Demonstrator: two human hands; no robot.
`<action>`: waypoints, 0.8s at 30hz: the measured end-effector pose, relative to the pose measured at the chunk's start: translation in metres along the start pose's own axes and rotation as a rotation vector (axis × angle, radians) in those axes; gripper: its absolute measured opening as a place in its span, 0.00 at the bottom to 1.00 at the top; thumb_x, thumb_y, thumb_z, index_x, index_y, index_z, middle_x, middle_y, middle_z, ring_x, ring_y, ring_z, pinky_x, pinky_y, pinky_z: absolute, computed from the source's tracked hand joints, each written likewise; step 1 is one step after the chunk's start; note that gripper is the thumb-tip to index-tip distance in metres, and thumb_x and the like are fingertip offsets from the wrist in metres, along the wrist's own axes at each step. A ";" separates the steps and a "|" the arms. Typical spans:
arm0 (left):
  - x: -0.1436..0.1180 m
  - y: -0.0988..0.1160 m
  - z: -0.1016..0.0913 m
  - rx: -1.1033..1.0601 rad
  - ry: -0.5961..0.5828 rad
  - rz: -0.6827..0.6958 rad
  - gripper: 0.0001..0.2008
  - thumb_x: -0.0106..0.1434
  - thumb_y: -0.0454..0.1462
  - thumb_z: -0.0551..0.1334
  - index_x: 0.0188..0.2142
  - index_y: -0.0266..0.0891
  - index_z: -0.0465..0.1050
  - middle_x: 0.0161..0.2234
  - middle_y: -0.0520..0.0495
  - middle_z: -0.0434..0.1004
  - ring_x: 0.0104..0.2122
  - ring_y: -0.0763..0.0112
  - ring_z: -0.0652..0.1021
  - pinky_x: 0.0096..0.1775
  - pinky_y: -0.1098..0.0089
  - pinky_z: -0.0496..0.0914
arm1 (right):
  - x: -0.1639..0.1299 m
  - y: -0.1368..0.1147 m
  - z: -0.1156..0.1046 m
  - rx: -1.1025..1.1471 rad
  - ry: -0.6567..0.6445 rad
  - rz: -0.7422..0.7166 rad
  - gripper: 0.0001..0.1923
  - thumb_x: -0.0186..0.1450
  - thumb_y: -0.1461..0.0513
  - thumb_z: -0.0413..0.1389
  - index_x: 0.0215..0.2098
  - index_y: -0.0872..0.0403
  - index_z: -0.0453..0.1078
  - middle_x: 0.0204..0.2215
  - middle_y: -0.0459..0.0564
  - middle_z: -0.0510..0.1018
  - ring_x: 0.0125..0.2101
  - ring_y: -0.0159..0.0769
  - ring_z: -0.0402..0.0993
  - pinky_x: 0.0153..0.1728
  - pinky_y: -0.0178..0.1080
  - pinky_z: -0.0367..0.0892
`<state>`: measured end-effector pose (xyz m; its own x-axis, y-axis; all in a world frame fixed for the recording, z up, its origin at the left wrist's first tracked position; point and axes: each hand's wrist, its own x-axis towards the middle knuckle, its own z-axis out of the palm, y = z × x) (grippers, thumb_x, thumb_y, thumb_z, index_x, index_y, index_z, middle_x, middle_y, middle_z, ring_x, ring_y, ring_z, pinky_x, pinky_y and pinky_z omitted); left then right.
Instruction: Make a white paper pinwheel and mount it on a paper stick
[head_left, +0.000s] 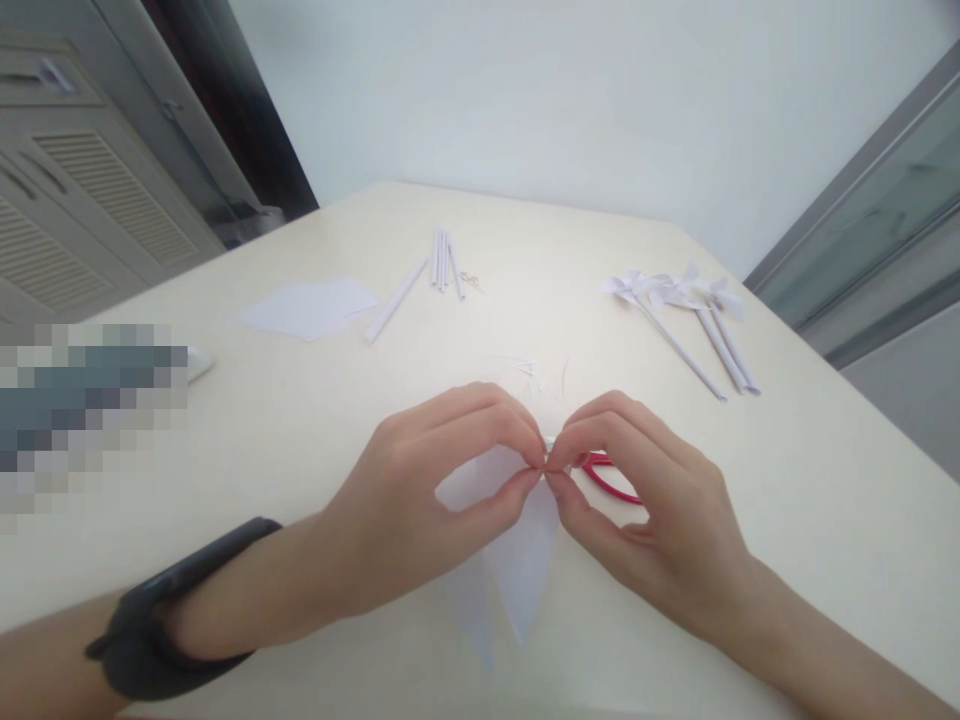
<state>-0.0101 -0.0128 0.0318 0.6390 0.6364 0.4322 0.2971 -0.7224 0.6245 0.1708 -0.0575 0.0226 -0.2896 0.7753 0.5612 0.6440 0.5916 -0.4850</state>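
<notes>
My left hand (pixel 442 490) and my right hand (pixel 652 510) meet fingertip to fingertip above the table, each in a pinch. What lies between the fingertips is too small and too hidden to name. White paper (pixel 521 550) with pointed corners shows behind and below the fingers; whether it is gripped I cannot tell. Under my right hand lie red-handled scissors (pixel 611 480), mostly covered. Just beyond the fingers are thin white paper scraps (pixel 529 368).
Paper pinwheels on sticks (pixel 675 300) lie at the right. Several rolled paper sticks (pixel 442 262) rest at the back beside small thin loops (pixel 470 280), with another stick (pixel 396 302) nearer. White paper sheets (pixel 307 308) lie at the left, near a pixelated object (pixel 90 400).
</notes>
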 end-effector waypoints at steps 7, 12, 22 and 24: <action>-0.001 0.003 -0.001 -0.124 0.034 -0.083 0.08 0.57 0.26 0.59 0.31 0.40 0.69 0.32 0.51 0.75 0.34 0.71 0.75 0.39 0.69 0.71 | 0.002 -0.001 -0.001 0.114 0.015 0.033 0.08 0.59 0.72 0.55 0.34 0.55 0.66 0.30 0.46 0.71 0.32 0.31 0.68 0.30 0.37 0.64; -0.001 0.001 -0.001 -0.259 0.009 -0.149 0.06 0.60 0.28 0.58 0.32 0.39 0.69 0.33 0.49 0.76 0.36 0.70 0.75 0.41 0.67 0.71 | 0.003 -0.002 -0.003 0.226 -0.007 0.104 0.08 0.58 0.72 0.56 0.33 0.55 0.67 0.30 0.45 0.71 0.32 0.30 0.68 0.31 0.35 0.65; 0.002 0.002 0.000 -0.225 -0.020 -0.114 0.06 0.59 0.27 0.59 0.33 0.39 0.69 0.36 0.49 0.75 0.38 0.71 0.75 0.43 0.69 0.70 | 0.004 -0.002 -0.002 0.230 -0.013 0.137 0.09 0.57 0.73 0.55 0.31 0.54 0.66 0.28 0.44 0.71 0.30 0.30 0.68 0.30 0.35 0.65; 0.003 0.003 -0.001 -0.146 0.006 -0.071 0.06 0.58 0.27 0.60 0.32 0.38 0.70 0.36 0.49 0.75 0.38 0.71 0.75 0.43 0.70 0.70 | 0.004 -0.002 -0.002 0.211 -0.012 0.136 0.09 0.57 0.73 0.55 0.30 0.54 0.66 0.28 0.44 0.71 0.30 0.30 0.68 0.29 0.35 0.65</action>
<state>-0.0081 -0.0129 0.0352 0.6152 0.6867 0.3872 0.2348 -0.6285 0.7416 0.1700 -0.0559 0.0272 -0.2191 0.8529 0.4739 0.5159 0.5135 -0.6857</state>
